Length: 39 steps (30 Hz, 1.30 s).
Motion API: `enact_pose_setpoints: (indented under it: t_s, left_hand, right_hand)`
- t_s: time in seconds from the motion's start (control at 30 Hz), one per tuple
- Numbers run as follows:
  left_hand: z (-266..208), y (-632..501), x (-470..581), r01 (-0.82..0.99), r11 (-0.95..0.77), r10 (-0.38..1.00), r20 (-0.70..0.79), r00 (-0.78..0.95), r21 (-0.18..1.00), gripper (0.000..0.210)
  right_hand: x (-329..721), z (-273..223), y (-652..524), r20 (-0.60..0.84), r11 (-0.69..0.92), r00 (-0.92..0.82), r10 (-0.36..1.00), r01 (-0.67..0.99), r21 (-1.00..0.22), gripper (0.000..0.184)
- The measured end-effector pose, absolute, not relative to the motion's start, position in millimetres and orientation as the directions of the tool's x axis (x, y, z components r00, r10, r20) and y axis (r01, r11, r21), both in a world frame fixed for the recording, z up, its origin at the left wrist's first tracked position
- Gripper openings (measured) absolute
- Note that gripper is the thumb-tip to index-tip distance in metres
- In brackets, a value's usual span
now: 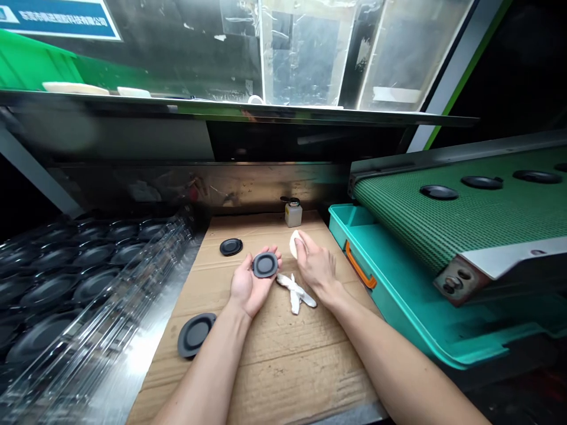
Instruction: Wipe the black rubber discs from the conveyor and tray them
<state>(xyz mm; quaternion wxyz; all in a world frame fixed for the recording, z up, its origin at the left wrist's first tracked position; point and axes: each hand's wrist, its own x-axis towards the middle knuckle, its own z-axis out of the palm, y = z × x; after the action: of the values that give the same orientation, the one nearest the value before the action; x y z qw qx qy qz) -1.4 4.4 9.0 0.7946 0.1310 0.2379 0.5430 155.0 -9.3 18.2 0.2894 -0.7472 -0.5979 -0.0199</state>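
My left hand (253,282) is turned palm up above the cardboard, its fingers curled under a small dark grey oval lid-like part (265,265) with a recessed centre. To its right, my right hand (316,262) pinches a white round pad (295,243) between thumb and fingers. Between the hands, crumpled white strips (296,293) lie crossed on the cardboard sheet (283,366). A black part of similar shape (231,247) rests beyond my left hand. Another, larger dark grey part (196,334) lies beside my left forearm.
A small bottle (293,213) with a dark top stands at the cardboard's back edge. On the left, clear plastic trays (110,307) hold several black parts. A teal bin (354,260) with an orange handle sits right, under a green conveyor belt (411,224) carrying several black parts. A metal shelf (248,113) spans overhead.
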Motion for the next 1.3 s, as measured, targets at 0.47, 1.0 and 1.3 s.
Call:
enact_pose_setpoints:
  t_s: [0.47, 1.0, 1.3]
  left_hand:
    - [26, -9, -2, -0.73, 0.395, 0.914, -0.16, 0.372, 0.558, 0.04]
    - [20, -33, 18, 0.317, -0.56, 0.819, 0.57, 0.068, 0.765, 0.086]
    - [18, -28, 9, 0.37, -0.581, 0.79, 0.612, 0.043, 0.725, 0.081]
  right_hand:
    - [160, -7, -8, 0.219, -0.131, 0.231, 0.948, 0.91, -0.393, 0.043]
    - [162, 6, -15, 0.375, -0.006, 0.121, 0.919, 0.956, -0.293, 0.028]
    - [158, 18, -26, 0.182, 0.285, -0.236, 0.954, 0.902, -0.324, 0.011]
